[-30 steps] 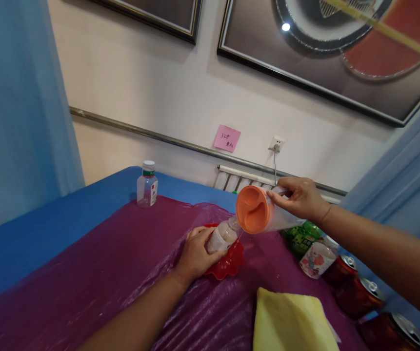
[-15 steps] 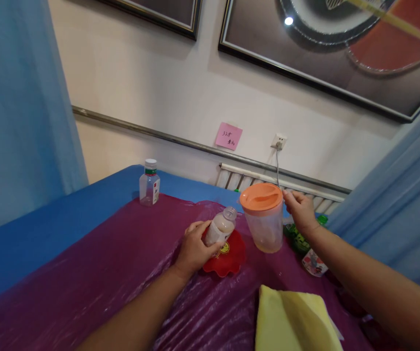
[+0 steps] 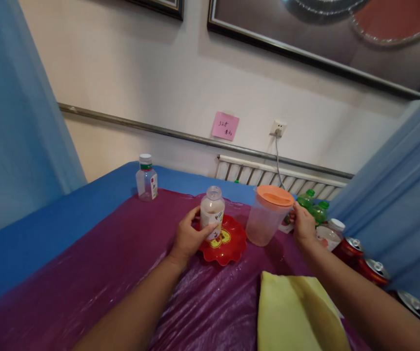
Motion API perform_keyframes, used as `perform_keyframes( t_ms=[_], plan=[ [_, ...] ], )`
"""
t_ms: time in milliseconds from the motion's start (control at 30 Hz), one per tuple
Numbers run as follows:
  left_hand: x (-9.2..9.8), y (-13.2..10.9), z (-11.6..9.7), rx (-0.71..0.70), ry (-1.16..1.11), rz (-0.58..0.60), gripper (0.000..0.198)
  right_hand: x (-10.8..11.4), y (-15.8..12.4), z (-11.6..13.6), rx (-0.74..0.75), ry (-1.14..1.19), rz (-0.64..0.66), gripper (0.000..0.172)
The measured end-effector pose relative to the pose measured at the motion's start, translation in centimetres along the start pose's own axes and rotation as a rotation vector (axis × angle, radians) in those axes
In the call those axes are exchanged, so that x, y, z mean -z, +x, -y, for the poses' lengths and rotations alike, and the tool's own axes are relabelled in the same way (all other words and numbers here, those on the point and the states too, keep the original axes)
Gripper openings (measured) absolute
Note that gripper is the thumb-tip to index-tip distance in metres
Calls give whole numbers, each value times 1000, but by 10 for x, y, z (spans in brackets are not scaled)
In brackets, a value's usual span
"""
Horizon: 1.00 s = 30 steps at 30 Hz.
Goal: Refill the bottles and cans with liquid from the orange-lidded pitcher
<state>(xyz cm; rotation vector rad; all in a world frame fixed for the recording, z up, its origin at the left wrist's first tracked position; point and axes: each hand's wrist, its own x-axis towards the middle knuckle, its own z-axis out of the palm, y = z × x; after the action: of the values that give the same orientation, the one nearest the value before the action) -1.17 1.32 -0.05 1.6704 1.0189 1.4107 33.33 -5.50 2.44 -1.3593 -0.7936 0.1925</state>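
Pink note point(image 3: 225, 126) with handwritten "32"; illegible label point(image 3: 211, 218) on bottle point(image 3: 213, 196) in left hand point(image 3: 187, 237).

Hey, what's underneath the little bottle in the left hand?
A red scalloped plate lies under the bottle held by the left hand. Its yellow emblem shows partly; the rest is covered by the bottle.

1. Smack in the middle of the counter point(image 3: 49, 229): plate point(image 3: 228, 246), open bottle point(image 3: 212, 210) upright on its back-left part.
2. Left hand point(image 3: 187, 239) just left of that bottle, fingers point(image 3: 194, 214) round it.
3. Pitcher point(image 3: 268, 217) upright just right of the plate.
4. Right hand point(image 3: 302, 225) closed on the pitcher's right side; two small bottles point(image 3: 307, 199) just behind it, jar point(image 3: 329, 235) just right.
5. Cans point(image 3: 349, 248) lined up further right, toward the near edge.
6. Folded cloth point(image 3: 297, 317) up front, before plate and pitcher.
7. Lone capped bottle point(image 3: 146, 178) back left, well apart.
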Motion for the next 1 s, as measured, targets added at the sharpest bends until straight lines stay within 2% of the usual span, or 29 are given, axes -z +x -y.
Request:
perform_keyframes(
  t_ms=[167, 200, 233, 267, 333, 400, 500, 533, 600, 700, 833, 1000],
  plan=[
    [3, 3, -12, -11, -47, -13, 65, 25, -16, 12, 140, -101, -205, 40],
    [4, 4, -14, -18, -44, -23, 65, 27, -27, 18, 189, -117, -218, 37],
    [5, 5, -15, -27, -38, -36, 65, 28, -40, 26, 252, -138, -179, 34],
    [6, 6, -17, -38, -32, -49, 65, 25, -57, 35, 319, -157, -101, 28],
    [8, 8, -18, -58, -26, -71, 65, 12, -100, 56, 576, -272, 383, 13],
    [10, 10, -18, -69, -21, -88, 65, -11, -146, 75, 780, -418, 797, 23],
    [11, 12, -15, -77, 10, -98, 67, -56, -204, 94, 964, -615, 1116, 23],
    [11, 12, -14, -80, 21, -95, 68, -72, -217, 97, 994, -673, 1150, 27],
    [10, 13, -12, -84, 31, -77, 71, -99, -232, 97, 985, -820, 1115, 31],
    [8, 13, -11, -81, 37, -44, 71, -128, -236, 91, 917, -960, 1098, 32],
    [7, 12, -12, -74, 37, -19, 71, -143, -231, 79, 868, -988, 1143, 27],
    [6, 12, -9, -75, 41, 6, 71, -147, -231, 71, 897, -917, 1188, 26]
  ],
)
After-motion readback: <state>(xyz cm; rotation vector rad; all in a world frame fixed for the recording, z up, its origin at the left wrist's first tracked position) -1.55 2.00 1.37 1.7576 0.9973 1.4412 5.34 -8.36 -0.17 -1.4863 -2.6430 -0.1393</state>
